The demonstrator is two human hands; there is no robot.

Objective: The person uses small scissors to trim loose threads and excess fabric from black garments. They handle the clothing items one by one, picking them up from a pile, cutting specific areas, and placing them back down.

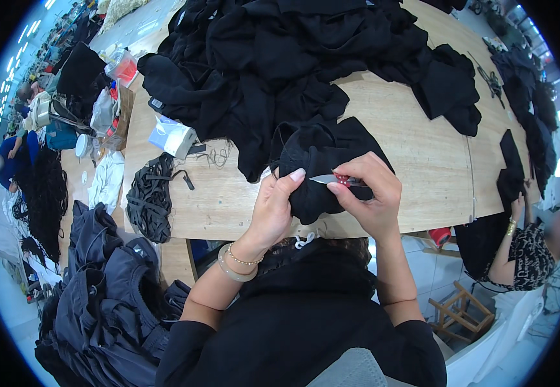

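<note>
A black garment (331, 151) lies bunched at the near edge of the table in front of me. My left hand (273, 206) is closed on its left part, thumb on top, pinching the cloth. In my right hand (373, 193) is a pair of thread snips (324, 179), with a silver pointed blade and red on the grip. The blade points left over the cloth, close to my left thumb. My right fingers hide most of the handle.
A large heap of black garments (280, 51) covers the far table (196, 213). To the left are a bundle of dark straps (151, 200), a tissue pack (171, 137) and a red drink cup (122, 66). Dark grey clothes (112, 303) pile at lower left. A person (531, 251) works at right, near a wooden stool (460, 313).
</note>
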